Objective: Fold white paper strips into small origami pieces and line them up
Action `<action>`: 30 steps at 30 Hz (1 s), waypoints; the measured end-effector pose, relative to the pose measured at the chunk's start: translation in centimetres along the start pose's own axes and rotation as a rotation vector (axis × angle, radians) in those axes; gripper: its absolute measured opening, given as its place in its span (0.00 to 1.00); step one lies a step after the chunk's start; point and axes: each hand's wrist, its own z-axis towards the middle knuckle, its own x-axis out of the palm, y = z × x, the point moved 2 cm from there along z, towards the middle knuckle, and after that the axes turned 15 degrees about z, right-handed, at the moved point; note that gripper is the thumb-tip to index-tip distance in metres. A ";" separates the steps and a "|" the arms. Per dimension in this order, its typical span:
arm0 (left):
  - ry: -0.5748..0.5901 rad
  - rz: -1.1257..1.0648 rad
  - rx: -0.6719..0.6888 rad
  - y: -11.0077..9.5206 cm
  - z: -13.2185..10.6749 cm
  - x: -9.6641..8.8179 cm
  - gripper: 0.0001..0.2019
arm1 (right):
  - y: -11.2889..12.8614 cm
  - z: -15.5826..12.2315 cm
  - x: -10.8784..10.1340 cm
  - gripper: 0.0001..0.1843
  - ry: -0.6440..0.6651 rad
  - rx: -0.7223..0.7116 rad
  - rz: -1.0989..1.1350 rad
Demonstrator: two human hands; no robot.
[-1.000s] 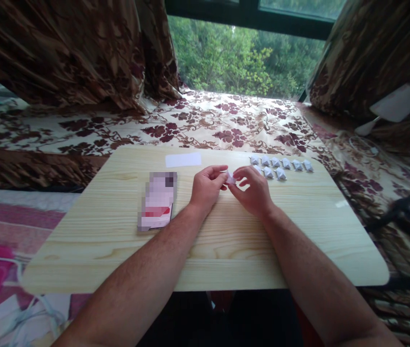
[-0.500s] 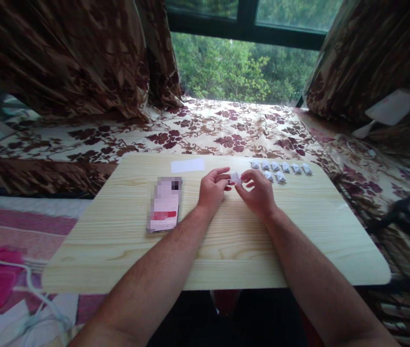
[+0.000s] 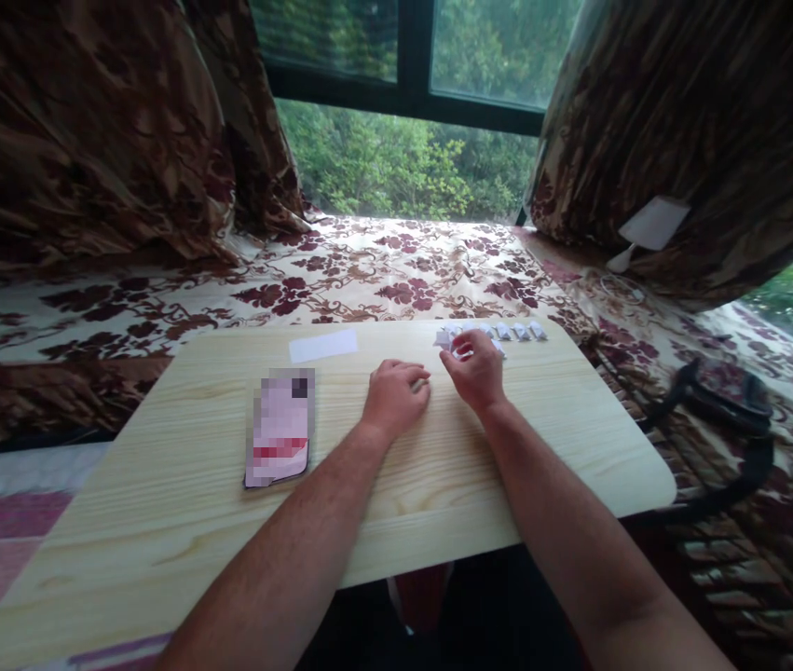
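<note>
Pinched at the fingertips of my right hand (image 3: 476,371) is a small folded white paper piece (image 3: 442,341), pointed like a little star. This hand hovers at the far side of the table, in front of similar folded paper pieces (image 3: 521,332) and hides some of them. My left hand (image 3: 394,399) rests on the tabletop to the left, fingers loosely bent and apart, nothing seen in it. Beyond it, to the left, lies a flat white paper strip (image 3: 323,346).
A phone (image 3: 280,429), partly pixelated, lies on the left of the pale wooden table (image 3: 438,485). Behind the table is a ledge with floral cloth (image 3: 396,270), below a window between curtains. A white lamp (image 3: 654,224) stands at the back right.
My hands have parted. The right hand has carried the folded paper piece to the row of pieces, while the left has let go and come down onto the table. The view has turned right.
</note>
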 end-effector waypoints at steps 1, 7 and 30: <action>0.000 0.023 0.012 -0.1 0.0 0.0 0.10 | -0.1 0.0 -0.1 0.08 -0.004 0.011 -0.013; 0.017 0.097 0.050 -0.3 -0.1 0.1 0.10 | -0.3 0.8 -0.9 0.08 -0.053 0.082 -0.078; 0.003 0.093 0.046 0.1 0.1 0.5 0.10 | -7.9 2.3 -10.5 0.16 -0.145 0.499 -0.395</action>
